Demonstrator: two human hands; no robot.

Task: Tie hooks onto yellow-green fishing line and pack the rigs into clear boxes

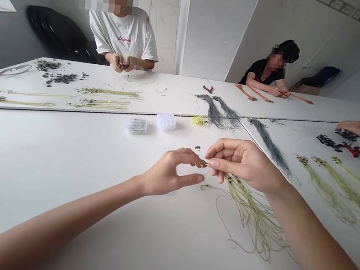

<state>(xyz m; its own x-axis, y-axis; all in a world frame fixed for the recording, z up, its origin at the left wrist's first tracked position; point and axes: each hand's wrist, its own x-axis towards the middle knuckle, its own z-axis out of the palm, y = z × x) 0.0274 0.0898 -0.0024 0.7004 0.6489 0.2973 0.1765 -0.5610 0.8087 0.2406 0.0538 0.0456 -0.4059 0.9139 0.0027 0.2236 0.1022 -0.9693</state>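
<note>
My left hand reaches in from the left, its thumb held apart from the fingers. Its index fingertip meets a small gold-coloured piece, too small to name surely. My right hand pinches that piece between thumb and fingers. Under the right hand lies a bundle of yellow-green lines with dark bits at its top end. A loose line with a small hook-like loop rests on the table below my fingertips. Several tiny black pieces lie just beyond my hands.
Two clear plastic boxes stand ahead, near a yellow clump. Grey line bundles lie behind. Co-workers sit across the table, and another person's hand reaches in at right near red-handled pliers.
</note>
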